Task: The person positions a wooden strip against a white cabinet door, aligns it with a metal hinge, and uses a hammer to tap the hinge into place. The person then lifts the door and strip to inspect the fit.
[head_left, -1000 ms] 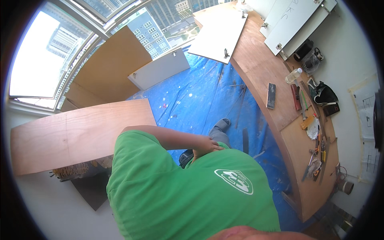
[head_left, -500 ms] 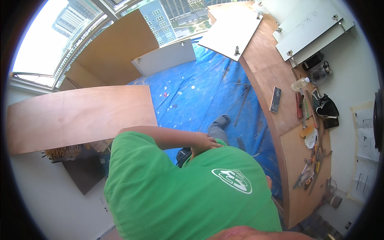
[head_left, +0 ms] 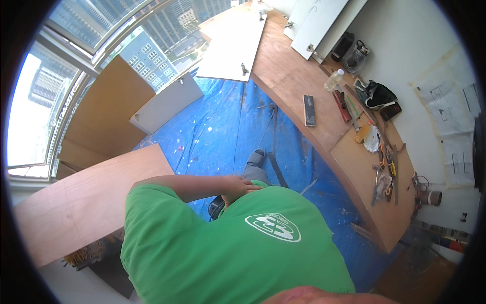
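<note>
My left hand (head_left: pixel 240 188) lies against the front of my green shirt (head_left: pixel 228 253) at the waist. Its fingers are stretched out, with the thumb apart, and no held thing shows. Just below its wrist a black item (head_left: pixel 216 206) is partly covered by the shirt, and I cannot make out its kind. My right hand is out of sight. Beyond the left hand, one foot in a grey shoe (head_left: pixel 256 156) stands on a blue tarp (head_left: pixel 212 121).
On the right, a curved wooden bench (head_left: pixel 283 66) holds a black sanding block (head_left: pixel 309 110), a clear bottle (head_left: pixel 334 80) and several hand tools (head_left: pixel 390 167). A wooden panel (head_left: pixel 91 202) stands at left. White cabinet doors (head_left: pixel 235 43) lie at the back, below windows.
The view has swung to the right, so the bench and panels sit further left. A bit of skin at my shirt's right side is no longer visible. My left hand stays at the waist.
</note>
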A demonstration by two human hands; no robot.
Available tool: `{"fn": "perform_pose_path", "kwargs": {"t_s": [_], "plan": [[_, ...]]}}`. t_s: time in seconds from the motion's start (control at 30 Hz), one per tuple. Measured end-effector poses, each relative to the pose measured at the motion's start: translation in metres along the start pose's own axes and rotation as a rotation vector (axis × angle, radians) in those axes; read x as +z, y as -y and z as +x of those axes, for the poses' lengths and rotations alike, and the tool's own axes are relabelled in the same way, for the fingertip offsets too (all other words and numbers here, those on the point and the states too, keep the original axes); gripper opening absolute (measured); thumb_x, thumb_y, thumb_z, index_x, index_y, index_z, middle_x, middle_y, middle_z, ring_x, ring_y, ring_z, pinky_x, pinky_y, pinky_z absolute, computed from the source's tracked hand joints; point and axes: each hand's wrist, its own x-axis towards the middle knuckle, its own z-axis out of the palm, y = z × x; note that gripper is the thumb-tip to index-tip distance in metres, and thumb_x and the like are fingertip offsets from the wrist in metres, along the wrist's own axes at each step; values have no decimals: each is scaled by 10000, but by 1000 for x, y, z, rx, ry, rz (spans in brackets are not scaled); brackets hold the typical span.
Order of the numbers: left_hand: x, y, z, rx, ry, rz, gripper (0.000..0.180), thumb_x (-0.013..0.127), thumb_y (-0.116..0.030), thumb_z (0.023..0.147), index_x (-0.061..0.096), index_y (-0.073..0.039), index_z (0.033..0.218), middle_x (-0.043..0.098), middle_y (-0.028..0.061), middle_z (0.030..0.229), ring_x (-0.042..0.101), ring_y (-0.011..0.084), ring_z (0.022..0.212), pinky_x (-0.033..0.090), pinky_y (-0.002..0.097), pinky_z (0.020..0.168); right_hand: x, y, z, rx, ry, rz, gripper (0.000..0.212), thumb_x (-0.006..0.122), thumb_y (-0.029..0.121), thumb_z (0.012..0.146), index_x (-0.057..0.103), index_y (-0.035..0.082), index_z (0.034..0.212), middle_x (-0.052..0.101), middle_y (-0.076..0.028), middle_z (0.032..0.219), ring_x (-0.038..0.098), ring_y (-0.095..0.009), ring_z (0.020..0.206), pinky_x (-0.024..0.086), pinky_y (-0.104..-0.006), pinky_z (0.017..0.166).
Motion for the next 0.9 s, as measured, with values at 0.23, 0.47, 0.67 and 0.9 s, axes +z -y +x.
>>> {"fn": "perform_pose_path", "kwargs": {"t_s": [0.23, 0.47, 0.67, 0.9], "plan": [[-12, 10, 9, 14, 52, 9, 1460, 987, -395, 580, 88, -132, 1700, 250, 154, 1728, 335, 394, 1551, 343, 524, 1250, 39, -24, -51, 19, -47, 86, 229, 695, 247, 962, 702, 18, 960, 714, -91, 839, 650, -193, 680, 529, -377, 596], [-22, 19, 18, 69, 74, 41, 1323, 911, -416, 699, 94, -123, 1697, 244, 136, 1726, 375, 395, 1520, 390, 517, 1215, 50, -57, -42, -150, -96, -112, 260, 703, 267, 953, 700, 10, 997, 727, -115, 851, 676, -221, 677, 551, -385, 580], [4, 56, 31, 6, 92, -7, 1198, 855, -416, 751, 149, -208, 1697, 292, 148, 1704, 426, 442, 1474, 430, 510, 1186, 64, -69, -75, 135, -178, 151, 314, 712, 305, 950, 699, -9, 952, 713, -127, 791, 674, -230, 647, 541, -400, 546], [32, 91, 39, 51, 82, -9, 1000, 779, -399, 839, 258, -205, 1670, 318, 159, 1691, 454, 452, 1450, 449, 508, 1171, 81, -94, -80, 92, -210, 145, 354, 710, 316, 944, 699, -17, 827, 691, -136, 703, 634, -237, 542, 512, -412, 500]]}}
